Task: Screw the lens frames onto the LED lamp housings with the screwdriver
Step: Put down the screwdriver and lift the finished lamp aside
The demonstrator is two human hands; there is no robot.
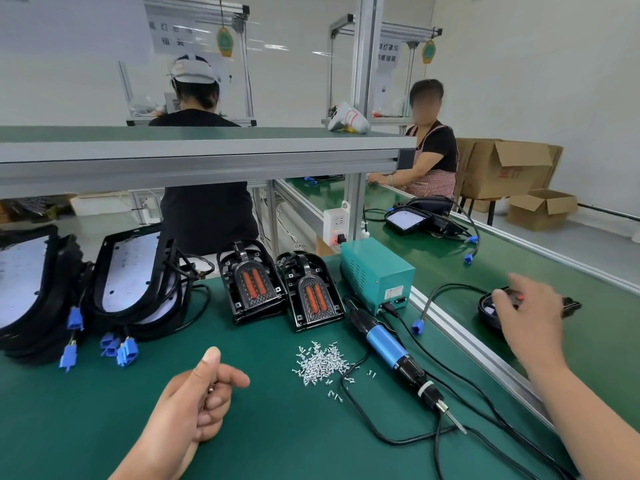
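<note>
Two black LED lamp housings with orange-lit lens frames stand side by side on the green mat, one left of the other. A pile of small silver screws lies in front of them. The blue electric screwdriver lies on the mat to the right of the pile, tip toward me. My left hand rests near the front edge, fingers curled, thumb up, with a small silver screw pinched at the fingertips. My right hand reaches over the conveyor with spread fingers on a black lamp.
Stacks of large black frames with blue connectors fill the left of the mat. A teal power box stands behind the screwdriver, with cables trailing forward. Another lamp lies farther along the conveyor. Two people sit opposite.
</note>
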